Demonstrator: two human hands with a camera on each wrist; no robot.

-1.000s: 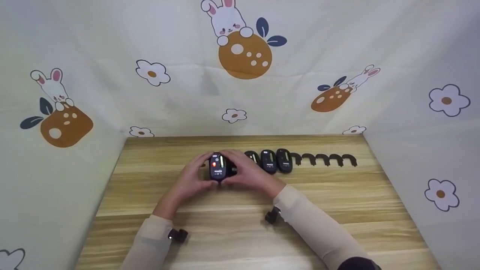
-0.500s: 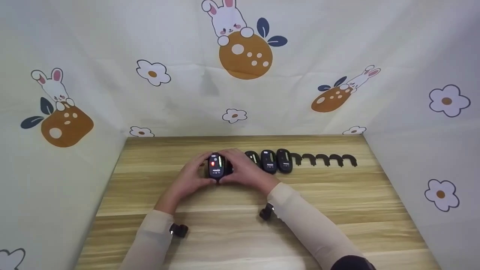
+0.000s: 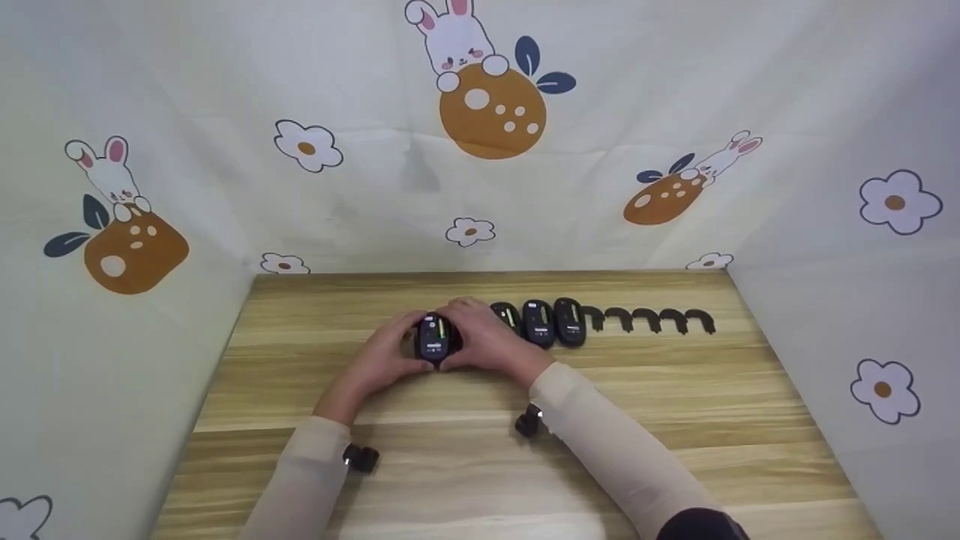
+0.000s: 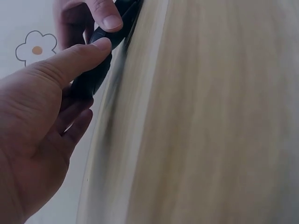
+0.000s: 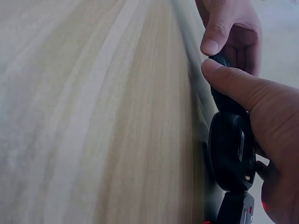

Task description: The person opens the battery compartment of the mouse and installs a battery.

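A black computer mouse (image 3: 434, 339) is held between both hands, its labelled underside facing up and a yellow-green strip showing in it. My left hand (image 3: 380, 355) grips its left side, the thumb at the near end. From the right side my right hand (image 3: 489, 337) holds the same mouse, thumb close to the other thumb. In the left wrist view, both thumbs press on the near end of the dark mouse (image 4: 91, 77). Part of the mouse row is hidden behind the right hand; in the right wrist view, another black mouse (image 5: 230, 151) lies right beside that hand.
Right of the hands, upturned black mice (image 3: 538, 322) stand side by side on the wood-grain table (image 3: 465, 457). Several curved black pieces (image 3: 646, 319) continue the row rightward. A printed cloth wall (image 3: 360, 210) rises behind the table and along both sides.
The red light on the held mouse's underside no longer shows. The mouse has shifted slightly left and towards me, and the right forearm has moved left. Both hands keep their hold.
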